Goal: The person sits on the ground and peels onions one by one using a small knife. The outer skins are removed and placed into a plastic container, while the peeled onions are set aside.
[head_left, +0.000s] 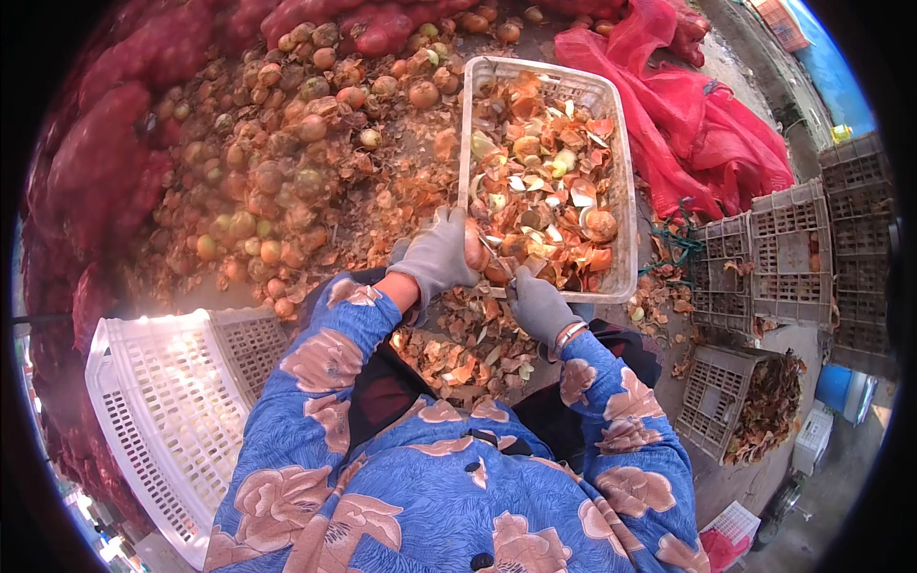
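Observation:
My left hand (438, 251), in a grey glove, grips a brown onion (475, 246) at the near left edge of a white plastic crate. The grey-gloved right hand (537, 301) is closed on a knife (496, 256), whose blade reaches towards the onion. Whether the blade touches it, I cannot tell. Under and beyond both hands the crate (628, 179) holds onion skins, pale peelings and some onions. More onion skins (466, 351) lie on the ground between my knees.
A heap of onions (286, 157) spreads to the left, backed by red mesh sacks (107, 157). White plastic crates (172, 387) stand at the near left. A loose red mesh sack (688, 129) lies at the upper right, above stacked crates (791, 251) and a tipped crate of skins (716, 401).

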Motion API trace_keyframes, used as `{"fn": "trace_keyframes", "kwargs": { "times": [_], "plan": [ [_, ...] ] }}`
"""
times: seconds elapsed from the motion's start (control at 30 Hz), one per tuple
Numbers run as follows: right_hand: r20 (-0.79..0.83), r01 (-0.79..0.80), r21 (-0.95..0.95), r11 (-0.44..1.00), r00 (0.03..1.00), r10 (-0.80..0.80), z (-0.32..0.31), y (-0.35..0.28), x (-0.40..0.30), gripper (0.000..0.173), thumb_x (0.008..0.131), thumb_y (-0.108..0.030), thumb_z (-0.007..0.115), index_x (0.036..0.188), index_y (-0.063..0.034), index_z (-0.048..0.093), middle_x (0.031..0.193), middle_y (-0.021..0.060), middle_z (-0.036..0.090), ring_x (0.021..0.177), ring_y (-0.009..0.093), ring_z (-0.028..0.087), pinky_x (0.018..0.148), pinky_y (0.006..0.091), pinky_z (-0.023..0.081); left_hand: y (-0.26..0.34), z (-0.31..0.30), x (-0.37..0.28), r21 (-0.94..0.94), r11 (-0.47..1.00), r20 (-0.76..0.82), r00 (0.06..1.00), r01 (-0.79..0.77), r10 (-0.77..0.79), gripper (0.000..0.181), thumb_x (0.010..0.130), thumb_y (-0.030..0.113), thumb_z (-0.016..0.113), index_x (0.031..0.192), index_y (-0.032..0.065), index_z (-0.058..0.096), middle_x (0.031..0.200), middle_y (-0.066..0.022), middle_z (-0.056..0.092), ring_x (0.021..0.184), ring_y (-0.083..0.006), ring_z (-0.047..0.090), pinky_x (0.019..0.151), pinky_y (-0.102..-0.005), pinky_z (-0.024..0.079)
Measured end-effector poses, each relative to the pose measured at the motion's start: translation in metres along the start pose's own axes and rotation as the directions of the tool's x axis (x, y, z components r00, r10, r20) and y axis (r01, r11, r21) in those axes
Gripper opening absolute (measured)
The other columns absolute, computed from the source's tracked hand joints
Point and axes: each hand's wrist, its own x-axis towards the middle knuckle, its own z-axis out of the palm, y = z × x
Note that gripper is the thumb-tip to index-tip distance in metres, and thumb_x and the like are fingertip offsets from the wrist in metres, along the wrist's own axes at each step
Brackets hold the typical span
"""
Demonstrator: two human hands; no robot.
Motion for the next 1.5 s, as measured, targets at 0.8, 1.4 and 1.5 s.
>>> {"fn": "trace_keyframes", "kwargs": {
  "times": [0.8,1.4,1.5],
  "plan": [
    [0.115,0.032,-0.109,0.994,0.993,-0.019,-0.004,0.011,0.011,0.024,0.093,-0.022,0.047,0.102,0.0002,0.043,0.073,0.026,0.064,0.074,0.043,0.065,0.062,0.0496,0.053,0.014,-0.014,0.01,0.065,0.998,0.139,0.99,0.0,-0.009,0.084,0.054,0.024,0.083,0.122,-0.0035,0.04,0.118,-0.0277,0.047,0.103,-0.0443,0.056,0.086,-0.0436,0.051],
    [0.007,0.131,-0.1,0.986,0.991,-0.131,0.009,0.033,0.027,0.021,0.093,-0.023,0.047,0.098,-0.0022,0.043,0.077,0.0207,0.065,0.074,0.041,0.065,0.065,0.0499,0.052,-0.001,-0.021,0.035,0.039,0.992,0.205,0.972,-0.124,0.114,0.084,0.055,0.026,0.078,0.124,-0.007,0.043,0.11,-0.0266,0.052,0.1,-0.0418,0.058,0.087,-0.0413,0.05],
    [-0.018,0.154,-0.101,0.983,0.987,-0.157,0.015,0.04,0.035,0.02,0.092,-0.021,0.049,0.099,-0.0025,0.043,0.08,0.0205,0.065,0.075,0.041,0.065,0.066,0.0491,0.052,-0.004,-0.033,0.052,0.013,0.983,0.302,0.938,-0.181,0.169,0.084,0.054,0.028,0.078,0.122,-0.0081,0.044,0.107,-0.0265,0.053,0.099,-0.0417,0.058,0.086,-0.0408,0.05]
  ]
}}
